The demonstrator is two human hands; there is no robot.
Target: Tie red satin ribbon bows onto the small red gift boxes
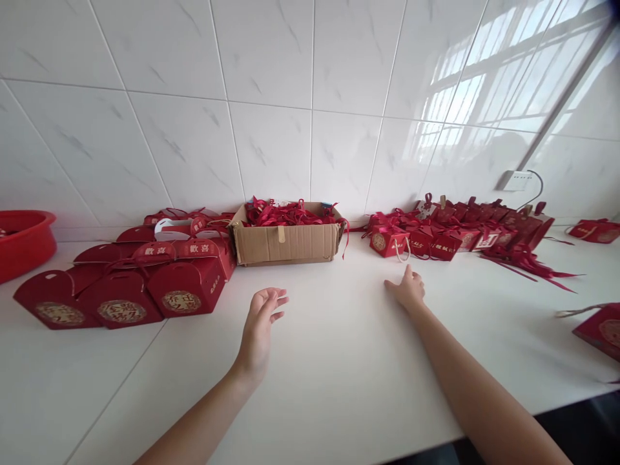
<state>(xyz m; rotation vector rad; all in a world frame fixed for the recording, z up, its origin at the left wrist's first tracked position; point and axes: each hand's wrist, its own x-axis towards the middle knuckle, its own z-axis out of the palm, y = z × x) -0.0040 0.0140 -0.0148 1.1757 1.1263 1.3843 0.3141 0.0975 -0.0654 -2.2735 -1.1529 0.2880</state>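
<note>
My left hand [261,323] is raised over the white table in front of the cardboard box [285,244], its fingers apart and nothing between them. Red ribbons [281,213] fill that box. Farther right, my right hand [408,290] is open and empty, thumb out to the side. Just beyond its fingertips sits a small red box [383,243] with a pale rope handle and a ribbon on top. To the left of my left hand stand several larger red gift boxes [181,290] with gold round labels, grouped closely together.
A red plastic basin [24,248] is at the far left. Many small red boxes [436,244] and loose ribbons [526,261] lie at the back right. Another red box [603,329] is near the right edge. A tiled wall [271,155] borders the white table [329,387].
</note>
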